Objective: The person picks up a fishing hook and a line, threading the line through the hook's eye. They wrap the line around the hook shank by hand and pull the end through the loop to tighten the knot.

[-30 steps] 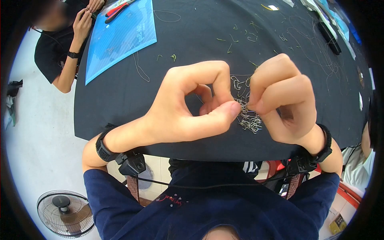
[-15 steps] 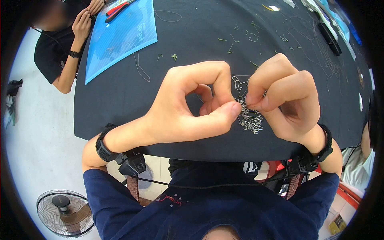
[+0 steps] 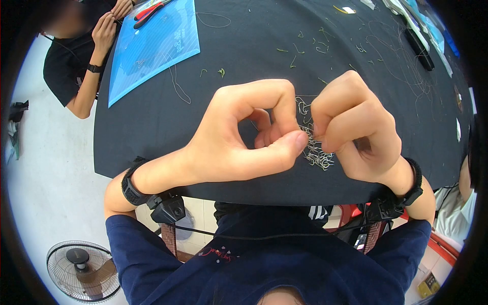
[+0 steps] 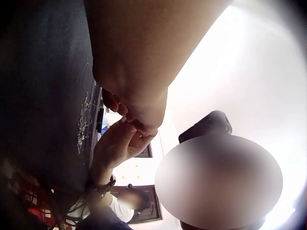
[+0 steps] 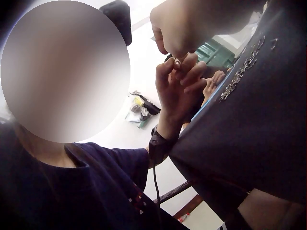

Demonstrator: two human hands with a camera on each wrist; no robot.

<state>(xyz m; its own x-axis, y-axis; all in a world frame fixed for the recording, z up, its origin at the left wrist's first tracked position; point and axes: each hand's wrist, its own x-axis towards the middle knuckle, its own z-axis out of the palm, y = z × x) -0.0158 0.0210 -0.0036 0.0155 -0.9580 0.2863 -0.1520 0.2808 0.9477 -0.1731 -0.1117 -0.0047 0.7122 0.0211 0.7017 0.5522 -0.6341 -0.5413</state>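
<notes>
In the head view my left hand (image 3: 249,137) and right hand (image 3: 361,127) meet close together over the table's front part. The left thumb and index finger pinch together at the tips, and a short stretch of thin fishing line (image 3: 253,125) shows inside its curl. The right hand's thumb and fingers also pinch, right beside the left tips; the fingers hide most of the fine thing held there. Beneath lies a pile of silvery fish hooks (image 3: 320,156), partly covered by the hands. In the right wrist view the hooks (image 5: 242,72) lie on the dark tabletop, below the raised hands.
A blue plastic folder (image 3: 152,56) lies at the left with red-handled pliers (image 3: 148,16) at its top. Green scraps (image 3: 221,73) and loose line (image 3: 414,76) are scattered across the black tablecloth (image 3: 244,56). Another person (image 3: 71,56) sits at the far left.
The right hand's fingers have shifted slightly and turned at the left fingertips, moving a little away and back in. The left hand stays nearly still in its pinch.
</notes>
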